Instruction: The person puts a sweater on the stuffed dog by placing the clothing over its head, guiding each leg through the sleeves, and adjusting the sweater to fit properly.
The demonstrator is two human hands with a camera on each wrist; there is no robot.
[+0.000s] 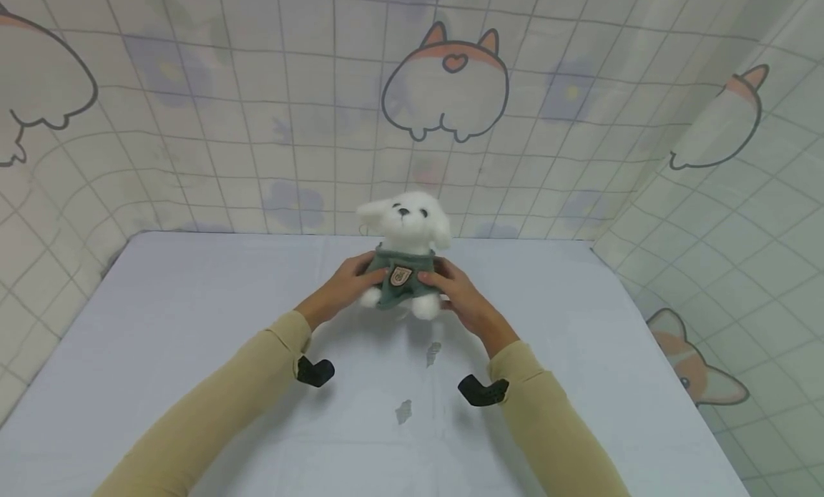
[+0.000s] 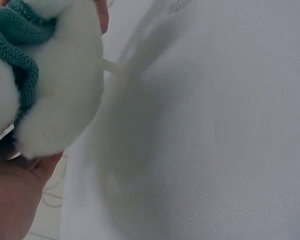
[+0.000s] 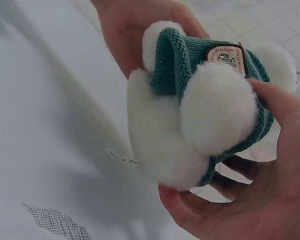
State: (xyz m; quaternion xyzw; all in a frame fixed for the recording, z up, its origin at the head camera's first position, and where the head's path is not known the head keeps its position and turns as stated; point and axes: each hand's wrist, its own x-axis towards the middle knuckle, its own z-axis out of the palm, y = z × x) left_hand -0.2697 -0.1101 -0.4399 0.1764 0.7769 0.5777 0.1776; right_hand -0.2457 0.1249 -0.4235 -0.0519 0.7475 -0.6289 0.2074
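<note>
A white plush dog (image 1: pixel 412 222) in a green knitted sweater (image 1: pixel 388 294) with a badge on the chest is held between both hands near the table's far side. My left hand (image 1: pixel 344 286) grips its side, thumb across the sweater front. On the other side my right hand (image 1: pixel 465 297) holds it the same way, fingers curled behind. From below, the right wrist view shows the plush dog's fluffy underside (image 3: pixel 165 145) with a small white tag (image 3: pixel 122 159). The left wrist view shows its white body (image 2: pixel 65 85), apart from the table with a shadow beneath.
The white table (image 1: pixel 225 340) has two grey patches (image 1: pixel 403 412) on its surface in front of the toy. Behind it hangs a checked curtain (image 1: pixel 309 111) with corgi prints, which continues along both sides. Black straps or mounts (image 1: pixel 315 372) stick out from both wrists.
</note>
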